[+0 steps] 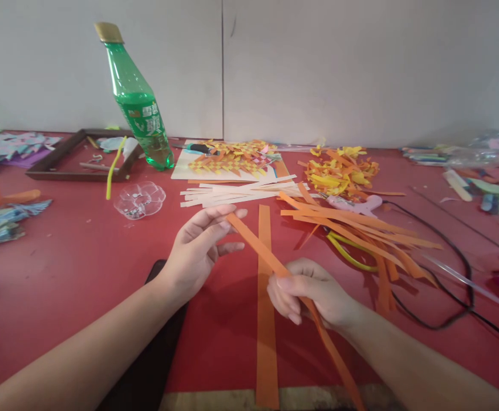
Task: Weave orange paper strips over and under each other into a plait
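Note:
My left hand (pixel 202 245) pinches the upper end of an orange paper strip (pixel 258 246) between thumb and fingers. Lower down, my right hand (pixel 309 288) grips the same strip, thumb on top, and its tail hangs toward the table's front edge. Beneath the held strip, a second orange paper strip (pixel 266 337) lies straight on the red table, running from the middle to the front edge. A pile of loose orange strips (pixel 352 225) lies just beyond my right hand. Past my left hand is a bundle of white paper strips (pixel 232 194).
A green soda bottle (pixel 142 114) stands at the back left, near a dark frame (pixel 56 176) and a clear flower-shaped dish (pixel 139 200). A pink glue gun (pixel 362 205) with a black cord (pixel 469 274) lies right. A dark flat object (pixel 146 359) is under my left forearm.

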